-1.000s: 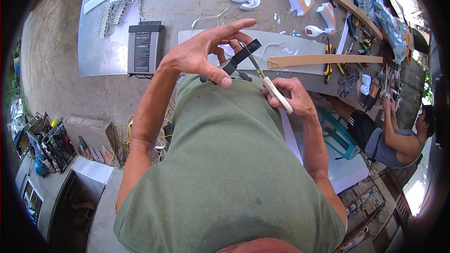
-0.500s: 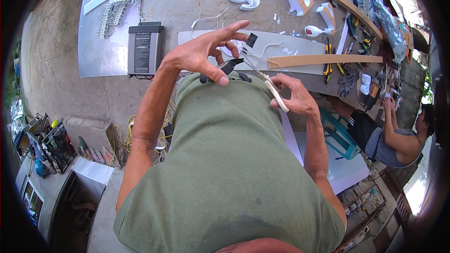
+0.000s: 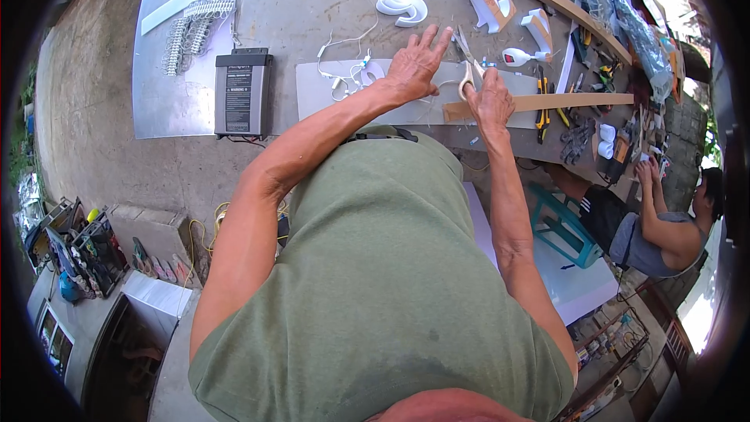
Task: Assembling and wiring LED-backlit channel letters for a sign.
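Observation:
My left hand (image 3: 414, 69) is stretched over the worktable with its fingers spread and nothing visible in it. Scissors with cream handles (image 3: 470, 61) are in my right hand (image 3: 492, 101), their blades slightly parted and pointing away from me. Both hands are above a pale flat sheet (image 3: 312, 98) on the table. Beside my left forearm lies a white wire with small white modules (image 3: 337, 78). A long tan strip (image 3: 558, 100) passes by my right hand. Just beyond my left hand sits a white curved letter-like piece (image 3: 389, 5).
A grey power supply box (image 3: 244, 98) stands at the left, near a bundle of metal loops (image 3: 183, 43). More white and tan shaped pieces (image 3: 488, 6), pliers (image 3: 541, 101) and mixed tools fill the right. A co-worker (image 3: 656, 227) sits at right beside a teal stool (image 3: 566, 227).
Both hands have moved forward from my waist to over the table. My left fingers have spread, and the dark pieces seen at that hand no longer show there. The scissors went along with my right hand.

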A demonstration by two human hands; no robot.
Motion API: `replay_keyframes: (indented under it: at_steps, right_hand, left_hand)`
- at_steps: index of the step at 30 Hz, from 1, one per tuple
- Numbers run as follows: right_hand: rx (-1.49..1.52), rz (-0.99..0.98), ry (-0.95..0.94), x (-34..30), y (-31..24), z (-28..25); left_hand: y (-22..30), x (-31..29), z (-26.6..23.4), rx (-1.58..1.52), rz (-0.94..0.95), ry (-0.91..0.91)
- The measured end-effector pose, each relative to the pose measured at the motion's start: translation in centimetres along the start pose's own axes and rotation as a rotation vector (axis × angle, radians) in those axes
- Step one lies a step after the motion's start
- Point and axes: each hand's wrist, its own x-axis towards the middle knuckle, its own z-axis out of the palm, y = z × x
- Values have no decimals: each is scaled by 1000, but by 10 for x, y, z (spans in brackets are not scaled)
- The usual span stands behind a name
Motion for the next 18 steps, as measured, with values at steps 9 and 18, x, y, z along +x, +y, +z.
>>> replay_keyframes:
  at_steps: [9, 18]
  right_hand:
    - [103, -239, 95, 4, -20, -36]
    - [339, -742, 232, 7, -110, -55]
  left_hand:
    - [-6, -33, -62, -710, -204, -51]
    - [-15, -85, -91, -1115, -288, -70]
